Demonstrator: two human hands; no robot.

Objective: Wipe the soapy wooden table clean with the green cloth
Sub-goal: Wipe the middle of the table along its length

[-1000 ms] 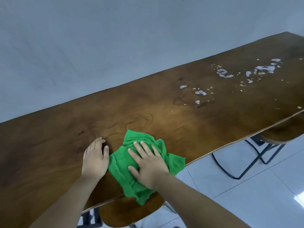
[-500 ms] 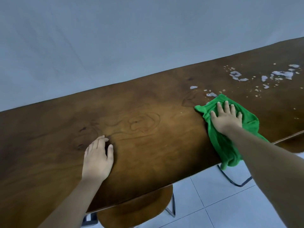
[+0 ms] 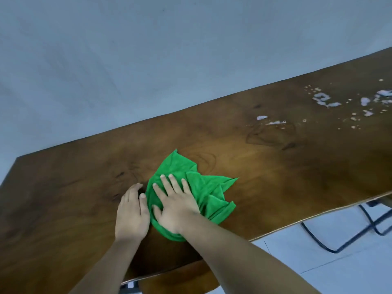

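Observation:
The green cloth (image 3: pixel 203 187) lies crumpled on the dark wooden table (image 3: pixel 286 172), near its front edge. My right hand (image 3: pixel 176 204) presses flat on the cloth's left part with fingers spread. My left hand (image 3: pixel 131 215) rests flat on the bare wood just left of the cloth, its thumb touching the cloth's edge. White soap foam (image 3: pixel 326 100) lies in patches and specks at the table's far right, with a small blob (image 3: pixel 262 117) and a smeared streak (image 3: pixel 275 123) closer in. A faint wet mark shows below the streak.
A pale wall runs behind the table's far edge. A wooden stool seat (image 3: pixel 180 281) sits under the table's front edge between my arms. Black metal chair legs (image 3: pixel 360 232) stand on the white tiled floor at the right. The table's left corner is in view.
My right hand has swept the cloth back from the right, near the foam, to the left beside my left hand. The left hand has stayed in place.

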